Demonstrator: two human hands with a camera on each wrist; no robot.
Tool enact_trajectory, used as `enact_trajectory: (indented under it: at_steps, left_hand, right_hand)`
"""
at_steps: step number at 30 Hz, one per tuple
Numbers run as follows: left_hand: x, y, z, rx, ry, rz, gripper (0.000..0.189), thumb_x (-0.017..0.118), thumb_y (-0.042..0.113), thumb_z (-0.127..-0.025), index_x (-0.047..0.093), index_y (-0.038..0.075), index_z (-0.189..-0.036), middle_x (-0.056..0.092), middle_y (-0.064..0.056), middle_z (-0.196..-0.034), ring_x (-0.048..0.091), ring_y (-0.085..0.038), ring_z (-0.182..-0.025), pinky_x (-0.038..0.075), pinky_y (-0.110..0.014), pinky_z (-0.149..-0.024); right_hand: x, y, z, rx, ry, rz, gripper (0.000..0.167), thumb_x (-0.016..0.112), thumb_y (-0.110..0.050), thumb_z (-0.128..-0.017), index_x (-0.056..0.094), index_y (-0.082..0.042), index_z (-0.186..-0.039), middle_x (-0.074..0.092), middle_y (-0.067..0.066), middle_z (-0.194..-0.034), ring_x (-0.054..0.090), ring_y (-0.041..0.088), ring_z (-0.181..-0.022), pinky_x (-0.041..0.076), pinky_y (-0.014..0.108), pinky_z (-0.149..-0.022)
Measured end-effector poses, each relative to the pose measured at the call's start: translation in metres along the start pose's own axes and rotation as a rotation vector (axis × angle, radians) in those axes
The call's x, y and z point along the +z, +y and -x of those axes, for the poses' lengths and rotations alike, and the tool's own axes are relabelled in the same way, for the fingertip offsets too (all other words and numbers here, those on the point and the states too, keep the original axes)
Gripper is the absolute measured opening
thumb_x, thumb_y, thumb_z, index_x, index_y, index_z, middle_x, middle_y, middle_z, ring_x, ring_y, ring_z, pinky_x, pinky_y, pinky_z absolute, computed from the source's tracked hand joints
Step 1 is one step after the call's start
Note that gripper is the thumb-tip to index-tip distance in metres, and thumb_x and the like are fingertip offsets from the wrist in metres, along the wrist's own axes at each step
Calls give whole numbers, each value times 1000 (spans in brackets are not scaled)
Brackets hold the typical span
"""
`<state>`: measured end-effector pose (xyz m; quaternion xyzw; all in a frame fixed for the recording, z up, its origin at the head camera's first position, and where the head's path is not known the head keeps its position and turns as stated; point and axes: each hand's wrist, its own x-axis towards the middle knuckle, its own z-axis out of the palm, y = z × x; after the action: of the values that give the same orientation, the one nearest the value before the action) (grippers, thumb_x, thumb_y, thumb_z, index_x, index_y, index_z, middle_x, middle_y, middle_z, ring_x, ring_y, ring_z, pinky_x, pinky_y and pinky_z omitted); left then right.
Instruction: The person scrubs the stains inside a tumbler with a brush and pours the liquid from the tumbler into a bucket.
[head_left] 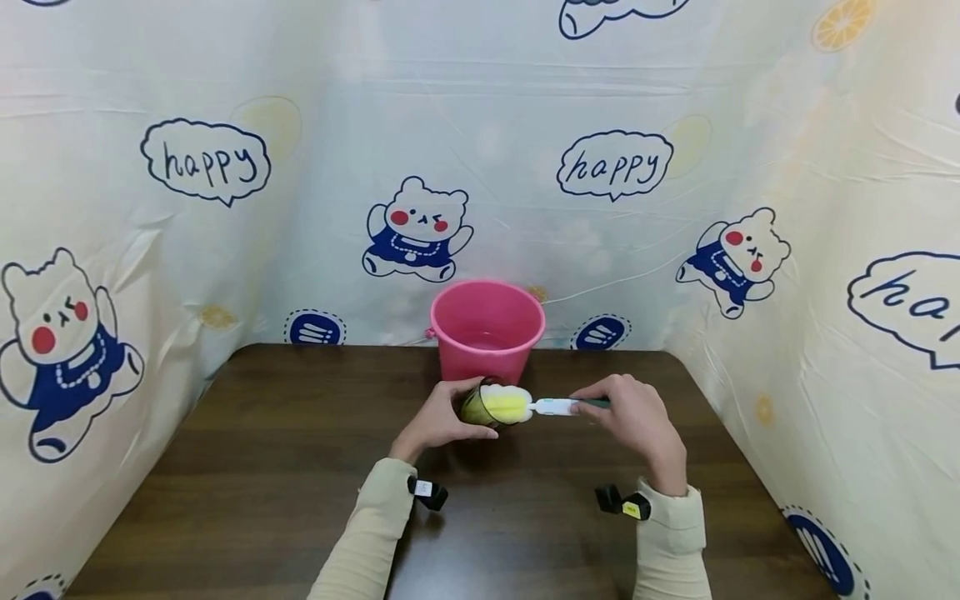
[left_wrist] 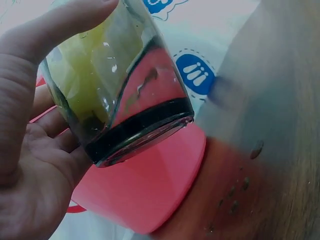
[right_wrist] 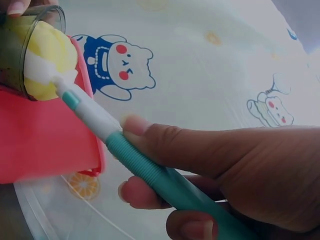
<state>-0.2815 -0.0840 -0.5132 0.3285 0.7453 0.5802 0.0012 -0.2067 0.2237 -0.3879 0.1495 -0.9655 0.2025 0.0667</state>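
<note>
My left hand [head_left: 442,419] grips a dark-tinted, see-through glass cup [left_wrist: 140,117] tipped on its side, its mouth toward the right. Inside the cup sits the yellow-and-white sponge head of a bottle brush [head_left: 506,405], part of it sticking out past the rim. With thumb and fingers my right hand [head_left: 626,412] holds the brush by its green ribbed handle [right_wrist: 150,167]; a white neck joins handle and sponge. Wet specks show on the glass in the left wrist view. Both hands are above the table, in front of a pink bucket [head_left: 487,354].
The bucket stands at the back of the dark brown wooden table [head_left: 300,467], close to a white curtain [head_left: 510,108] printed with bears and words. Several water drops [left_wrist: 235,192] lie on the tabletop. Curtain also hangs along both sides.
</note>
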Motion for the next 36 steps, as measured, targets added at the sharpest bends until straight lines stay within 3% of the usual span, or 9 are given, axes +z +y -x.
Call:
enact_trajectory:
  at_steps: [9,15,19,25,30,36]
  left_hand:
    - [0,3,1,-1,21,-36,81,95,25,-72,59,16,-144,63,1,-139,56,-20,-127,51,-44,-105]
    - [7,7,-5,-4,-26,-76,86,95,31,-70,58,11,-145,61,-2,-142,54,-21,-129,52,-44,-104]
    - [5,5,-5,-14,-9,-47,85,95,29,-71,57,16,-145,62,2,-141,54,-19,-128,51,-42,-104]
    - [-3,5,-2,35,43,-2,83,95,25,-72,58,15,-145,64,2,-138,57,-19,-123,52,-39,-103]
    - [-6,3,-2,72,52,26,78,93,21,-74,59,15,-144,65,-1,-135,58,-20,-120,52,-35,-102]
    - [-9,2,-2,59,54,54,75,93,20,-75,61,18,-142,66,0,-133,59,-20,-118,52,-34,-102]
  right_hand:
    - [1,0,-2,24,-34,12,17,82,-30,-87,83,-21,-102,74,-6,-85,54,11,-63,45,30,-56]
    - [-2,-4,-1,11,-116,-6,15,83,-27,-85,83,-21,-99,73,-4,-78,56,10,-58,46,31,-54]
    - [-3,-2,-2,-14,-79,-41,16,81,-28,-87,83,-22,-103,73,-7,-80,57,10,-61,48,31,-56]
    - [-1,4,-3,6,-45,-90,22,77,-29,-91,81,-21,-111,75,-6,-89,62,11,-67,51,31,-62]
    - [1,2,-4,16,-30,-82,22,77,-30,-91,81,-20,-110,75,-3,-89,62,12,-65,50,31,-61]
    - [0,-2,-3,24,-24,-61,22,78,-30,-91,81,-20,-110,74,-3,-88,59,12,-65,48,31,-59]
